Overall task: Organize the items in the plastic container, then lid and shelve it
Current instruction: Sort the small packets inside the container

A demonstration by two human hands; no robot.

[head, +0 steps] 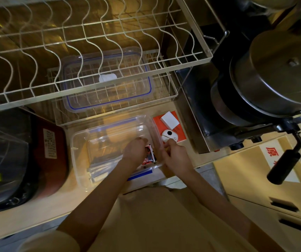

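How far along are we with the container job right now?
Partly packed: flat packets already lie in the plastic container. In hand: the left hand sets a small printed packet inside while the right hand grips the rim. Left: the lid still sits on the lower rack; lidding and shelving remain.

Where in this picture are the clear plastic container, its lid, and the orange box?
Plastic container (80, 142): head view, bare left wall of the tub.
Lid (109, 99): head view, clear panel near the front blue seal, on the lower wire rack.
Orange box (179, 137): head view, bare orange top by the right edge.
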